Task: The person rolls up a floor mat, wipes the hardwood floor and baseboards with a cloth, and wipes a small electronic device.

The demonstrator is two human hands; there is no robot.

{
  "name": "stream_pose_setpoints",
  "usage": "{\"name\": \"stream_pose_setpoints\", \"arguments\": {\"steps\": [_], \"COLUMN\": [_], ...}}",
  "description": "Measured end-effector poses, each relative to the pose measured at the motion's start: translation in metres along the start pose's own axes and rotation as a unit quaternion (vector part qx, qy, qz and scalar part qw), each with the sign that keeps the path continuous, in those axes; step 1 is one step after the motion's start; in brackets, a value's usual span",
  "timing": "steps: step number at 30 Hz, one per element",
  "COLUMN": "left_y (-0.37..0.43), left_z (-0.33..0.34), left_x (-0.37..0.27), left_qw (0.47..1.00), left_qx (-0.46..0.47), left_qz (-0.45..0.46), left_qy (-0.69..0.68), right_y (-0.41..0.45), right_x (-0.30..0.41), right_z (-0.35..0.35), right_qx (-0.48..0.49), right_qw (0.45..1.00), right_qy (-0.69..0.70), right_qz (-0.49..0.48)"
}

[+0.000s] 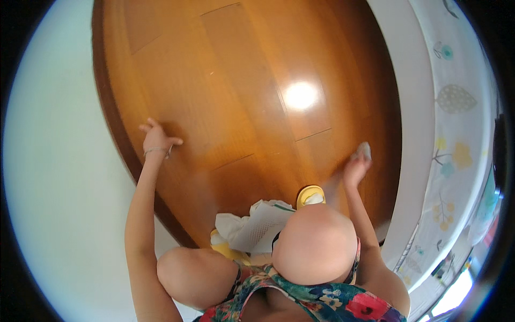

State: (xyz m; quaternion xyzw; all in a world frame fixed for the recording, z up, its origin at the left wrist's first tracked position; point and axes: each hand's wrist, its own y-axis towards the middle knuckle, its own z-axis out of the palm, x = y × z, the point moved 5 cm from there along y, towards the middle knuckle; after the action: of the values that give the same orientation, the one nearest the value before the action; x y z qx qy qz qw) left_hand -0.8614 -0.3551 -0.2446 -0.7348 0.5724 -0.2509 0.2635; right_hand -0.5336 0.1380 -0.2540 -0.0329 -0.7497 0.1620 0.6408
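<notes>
My left hand [156, 140] is over the wooden floor [225, 108], close to the brown baseboard on the left. Its fingers are spread and it holds nothing; whether it touches the boards I cannot tell. A thin bracelet [155, 150] circles that wrist. On the right, my right hand [355, 172], slightly blurred, grips a small crumpled whitish wad [365, 151], perhaps tissue or cloth. Between my knees stands a white perforated basket [263, 229] with a white plastic bag liner [233, 222] folded over its rim.
A pale wall [64, 161] with a dark brown baseboard [106, 94] runs along the left. To the right is what looks like a bed with a leaf-and-flower patterned sheet [456, 124]. A yellow slipper [304, 194] shows beyond my knee. Small specks lie on the floor.
</notes>
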Motion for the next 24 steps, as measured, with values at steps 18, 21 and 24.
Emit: {"name": "stream_pose_setpoints", "arguments": {"steps": [18, 21, 24], "left_y": [-0.049, -0.061, -0.05], "left_z": [0.009, 0.009, 0.025], "left_x": [0.052, 0.04, 0.03], "left_qw": [0.987, 0.995, 0.988], "left_qx": [-0.095, -0.023, -0.011], "left_qz": [0.071, 0.029, 0.07], "left_qy": [0.107, 0.092, 0.14], "right_y": [-0.138, -0.097, -0.061], "right_x": [0.0, 0.035, 0.06], "right_z": [0.261, 0.379, 0.429], "right_qx": [0.737, 0.627, 0.509], "right_qw": [0.465, 0.594, 0.638], "right_qy": [-0.401, -0.359, -0.29], "right_qz": [-0.282, -0.354, -0.5]}}
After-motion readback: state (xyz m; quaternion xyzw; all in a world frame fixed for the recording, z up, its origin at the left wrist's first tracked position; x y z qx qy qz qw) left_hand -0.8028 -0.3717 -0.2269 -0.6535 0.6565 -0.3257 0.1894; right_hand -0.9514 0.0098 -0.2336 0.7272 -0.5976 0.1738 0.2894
